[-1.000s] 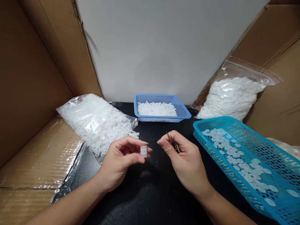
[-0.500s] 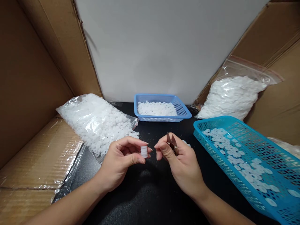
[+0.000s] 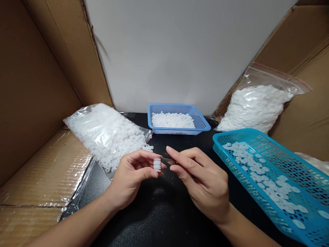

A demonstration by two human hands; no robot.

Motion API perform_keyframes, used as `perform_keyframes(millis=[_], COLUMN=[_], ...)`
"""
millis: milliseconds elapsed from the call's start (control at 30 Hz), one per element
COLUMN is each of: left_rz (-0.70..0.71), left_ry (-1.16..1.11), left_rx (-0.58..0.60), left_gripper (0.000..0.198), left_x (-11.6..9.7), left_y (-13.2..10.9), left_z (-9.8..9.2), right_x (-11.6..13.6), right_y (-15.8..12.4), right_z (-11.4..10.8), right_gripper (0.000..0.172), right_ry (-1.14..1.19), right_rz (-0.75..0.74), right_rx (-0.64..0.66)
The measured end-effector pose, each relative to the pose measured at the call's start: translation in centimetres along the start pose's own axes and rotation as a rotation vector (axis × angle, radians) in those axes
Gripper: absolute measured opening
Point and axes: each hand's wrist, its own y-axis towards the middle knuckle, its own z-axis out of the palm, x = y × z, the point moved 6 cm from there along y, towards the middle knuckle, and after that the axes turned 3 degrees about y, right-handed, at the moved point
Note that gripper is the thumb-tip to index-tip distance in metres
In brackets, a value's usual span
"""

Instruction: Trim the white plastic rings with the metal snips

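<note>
Between the thumb and fingertips of my left hand [image 3: 132,175] is a short upright stack of white discs [image 3: 157,165], several of them, with dark gaps between. My right hand [image 3: 205,180] is closed on small snips [image 3: 167,160]. Their thin metal blades point left, right beside the stack, and the rest is hidden by my fingers. I cannot tell whether the blades touch the discs. Behind my left hand, a clear bag [image 3: 102,132] full of small white rings lies with its mouth toward me, some rings spilling out.
A blue basket [image 3: 203,127] with small white rings stands at the back of the black table [image 3: 154,219]. To the right, a turquoise basket [image 3: 218,137] holds white discs. A zip bag [image 3: 257,106] of white pieces leans on the cardboard behind it. Cardboard [image 3: 38,171] lies at left.
My right hand has turned over and brought the snips' blades leftward to the stack. The blades pointed upward before. My left hand has turned the stack slightly.
</note>
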Motion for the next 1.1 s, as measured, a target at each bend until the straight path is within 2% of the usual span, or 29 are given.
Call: perform_keyframes(millis=[100,267,433,667,900,1100], left_rz=[-0.002,0.004,0.004,-0.022,-0.025,-0.027], left_ry=[-0.022,-0.037,-0.035,-0.035,-0.038,-0.043], left_rx=[-0.018,-0.008,0.003,-0.012,-0.017,-0.003], left_gripper=[0.027,0.030,0.027,0.030,0.029,0.027], left_x=[-0.1,-0.3,-0.2,0.1,0.1,0.2], left_y=[0.0,0.0,-0.2,-0.2,-0.2,-0.2], left_z=[0.0,0.2,0.3,0.2,0.2,0.3], right_x=[0.5,1.1,1.2,1.3,1.5,1.6], right_y=[-0.1,0.0,0.0,-0.2,-0.1,0.1], right_z=[-0.2,0.0,0.4,0.4,0.5,0.5], right_gripper=[0.048,0.040,0.032,0.044,0.026,0.027], right_ry=[-0.132,-0.229,-0.252,-0.294,-0.322,-0.321], right_rz=[-0.109,-0.195,-0.213,-0.228,-0.241,-0.245], right_rx=[0.036,0.079,0.084,0.098,0.091,0.094])
